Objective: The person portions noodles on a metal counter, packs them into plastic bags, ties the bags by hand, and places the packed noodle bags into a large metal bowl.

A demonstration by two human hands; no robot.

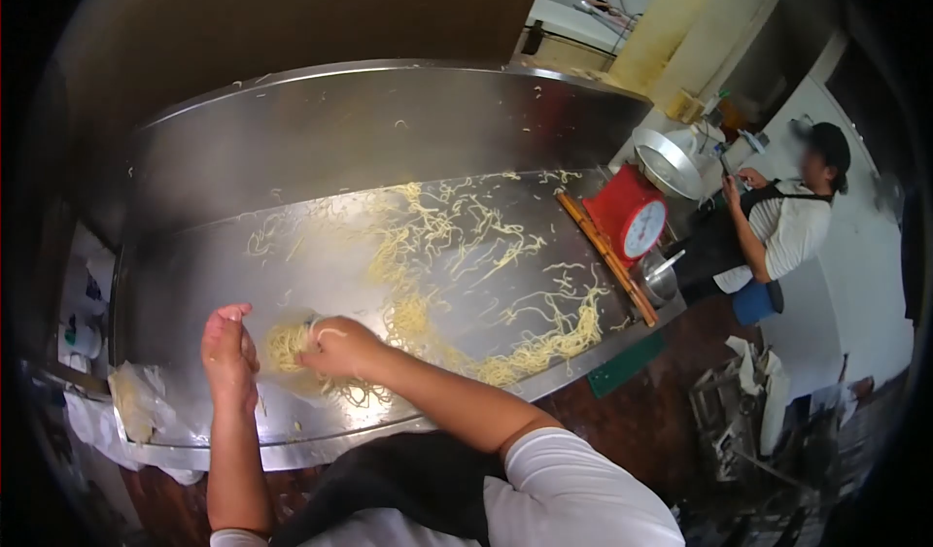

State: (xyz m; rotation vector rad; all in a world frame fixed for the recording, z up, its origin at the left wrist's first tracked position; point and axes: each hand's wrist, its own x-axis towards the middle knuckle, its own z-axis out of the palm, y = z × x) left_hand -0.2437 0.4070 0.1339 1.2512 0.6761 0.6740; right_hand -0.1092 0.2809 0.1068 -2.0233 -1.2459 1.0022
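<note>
Yellow noodles (pixel 408 319) lie strewn in a loose band over a steel worktable (pixel 185 256). My right hand (pixel 342 349) is closed on a clump of noodles (pixel 286 347) near the table's front edge. A hazy, see-through patch surrounds this clump; whether it is a plastic bag or motion blur I cannot tell. Just left of the clump is my left hand (pixel 230 351), raised, with its fingers curled and drawn together. What it grips, if anything, is hidden.
A red dial scale (pixel 622 212) with a metal pan (pixel 668 163) stands at the right end, beside wooden sticks (pixel 607 256) and a metal pot (pixel 659 280). Plastic bags (pixel 141 406) lie at the left front corner. A co-worker (pixel 777 217) stands at right.
</note>
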